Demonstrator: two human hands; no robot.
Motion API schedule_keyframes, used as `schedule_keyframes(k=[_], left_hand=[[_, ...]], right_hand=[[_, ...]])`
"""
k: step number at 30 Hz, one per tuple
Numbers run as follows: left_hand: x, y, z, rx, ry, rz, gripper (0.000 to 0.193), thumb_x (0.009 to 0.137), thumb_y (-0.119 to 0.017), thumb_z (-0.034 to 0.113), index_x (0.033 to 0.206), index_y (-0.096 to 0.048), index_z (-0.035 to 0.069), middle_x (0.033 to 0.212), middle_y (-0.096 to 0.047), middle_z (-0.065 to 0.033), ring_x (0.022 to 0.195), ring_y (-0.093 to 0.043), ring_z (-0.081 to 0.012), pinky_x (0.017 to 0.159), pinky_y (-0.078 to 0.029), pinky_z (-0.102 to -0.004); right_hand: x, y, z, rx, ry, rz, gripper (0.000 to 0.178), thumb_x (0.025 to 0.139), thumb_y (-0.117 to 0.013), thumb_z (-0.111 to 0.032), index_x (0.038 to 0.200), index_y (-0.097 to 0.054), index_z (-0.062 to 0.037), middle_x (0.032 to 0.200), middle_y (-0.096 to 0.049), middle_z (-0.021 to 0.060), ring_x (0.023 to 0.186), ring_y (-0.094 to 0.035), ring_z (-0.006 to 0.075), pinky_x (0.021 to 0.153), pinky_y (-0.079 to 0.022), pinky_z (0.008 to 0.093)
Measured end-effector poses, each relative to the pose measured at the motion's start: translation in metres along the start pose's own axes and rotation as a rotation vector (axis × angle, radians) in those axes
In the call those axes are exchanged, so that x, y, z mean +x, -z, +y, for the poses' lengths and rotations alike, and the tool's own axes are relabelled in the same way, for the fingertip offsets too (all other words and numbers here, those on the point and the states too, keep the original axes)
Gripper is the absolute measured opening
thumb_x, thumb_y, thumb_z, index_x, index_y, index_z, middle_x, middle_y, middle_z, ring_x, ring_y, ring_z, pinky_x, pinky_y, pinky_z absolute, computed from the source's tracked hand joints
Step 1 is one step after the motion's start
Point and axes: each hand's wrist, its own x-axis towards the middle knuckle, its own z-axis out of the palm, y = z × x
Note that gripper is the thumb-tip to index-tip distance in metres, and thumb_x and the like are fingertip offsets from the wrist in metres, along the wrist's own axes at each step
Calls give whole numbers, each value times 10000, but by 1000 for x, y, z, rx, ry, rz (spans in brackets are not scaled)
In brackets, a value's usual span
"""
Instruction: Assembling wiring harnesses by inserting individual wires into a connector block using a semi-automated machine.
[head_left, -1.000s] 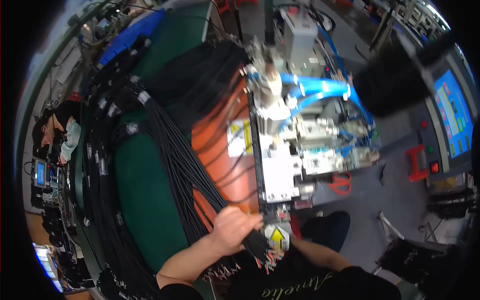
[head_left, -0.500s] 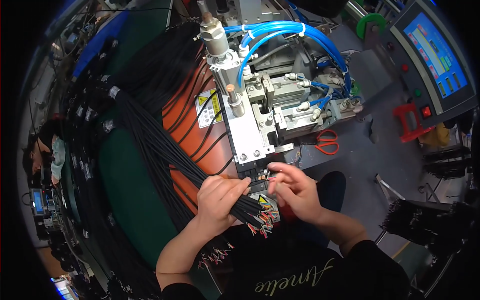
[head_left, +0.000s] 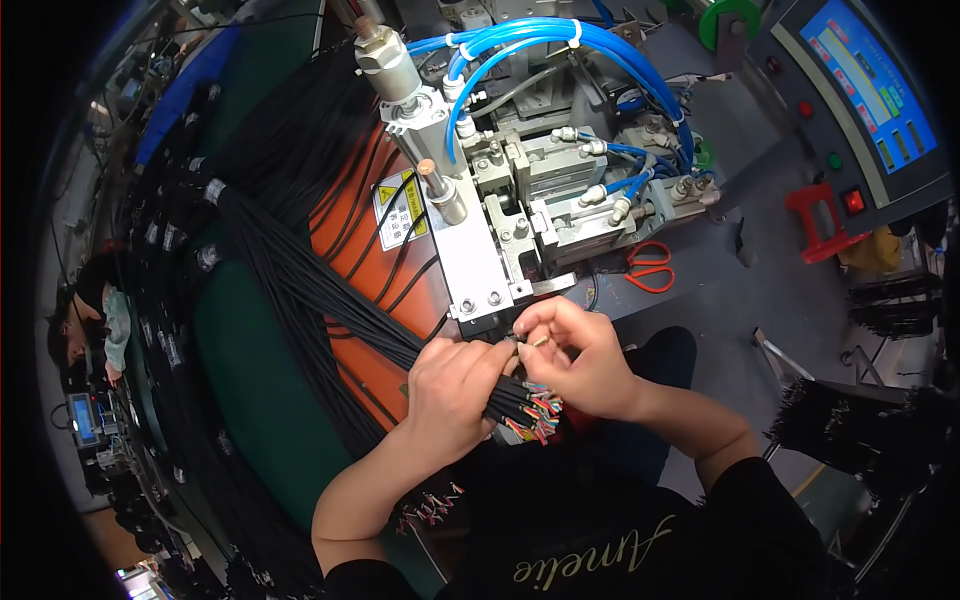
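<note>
My left hand (head_left: 452, 388) is closed round a thick bundle of black cables (head_left: 365, 325). Their stripped ends, with short coloured wires (head_left: 541, 412), stick out past its little-finger side. Close against its thumb, my right hand (head_left: 580, 358) pinches with thumb and index finger at something small, probably a wire end; the fingers mostly hide it. Both hands are at the front end of a metal machine (head_left: 462, 255) with a flat silver plate, upright cylinders and looped blue air hoses (head_left: 560, 38).
Red-handled scissors (head_left: 650, 268) lie on the grey table right of the machine. A control screen (head_left: 870, 95) with buttons stands at the upper right. More black cables (head_left: 290, 130) cover the green surface on the left. At the far left, another person (head_left: 85, 320) sits.
The right hand has moved left to meet the left thumb, and its fingers have closed into a pinch. The coloured wire ends have risen slightly. The whole view has shifted a little.
</note>
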Motion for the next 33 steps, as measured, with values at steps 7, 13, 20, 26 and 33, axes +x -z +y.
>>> schedule_keyframes(k=[7, 13, 20, 26, 33], left_hand=[[0, -12, -4, -72, 33, 141, 155, 778, -716, 91, 884, -611, 45, 672, -577, -53, 562, -556, -231, 580, -372, -336], [2, -11, -2, 27, -30, 102, 124, 805, -709, 87, 866, -607, 53, 642, -575, -52, 540, -557, -224, 553, -356, -336], [1, -11, -7, -80, -9, 76, 126, 799, -706, 89, 872, -608, 57, 651, -593, -55, 546, -569, -216, 549, -350, -333], [1, -10, -12, -192, 1, 40, 142, 782, -716, 94, 872, -609, 64, 657, -600, -54, 558, -582, -211, 550, -351, -328], [0, -4, -7, -146, -32, -49, 158, 736, -701, 74, 858, -601, 62, 664, -596, -37, 563, -573, -205, 566, -367, -325]], right_hand=[[-6, -20, 12, -417, 645, 262, 314, 888, -650, -10, 1196, -592, 12, 969, -618, 78, 789, -609, 92, 681, -484, 236], [-2, 7, 12, 100, 172, 50, 247, 934, -595, -24, 1170, -633, 35, 1011, -628, 101, 826, -631, 121, 714, -511, 238], [0, 16, 3, 420, -131, -127, 208, 937, -592, -13, 1122, -665, 50, 965, -658, 101, 781, -648, 126, 663, -505, 221], [3, 22, 11, 430, -28, -191, 202, 942, -577, 0, 1114, -671, 48, 946, -667, 101, 764, -654, 125, 635, -501, 217], [7, 26, 6, -129, 182, -152, 112, 881, -640, -30, 972, -681, 22, 846, -653, 77, 641, -636, 131, 533, -472, 240]])
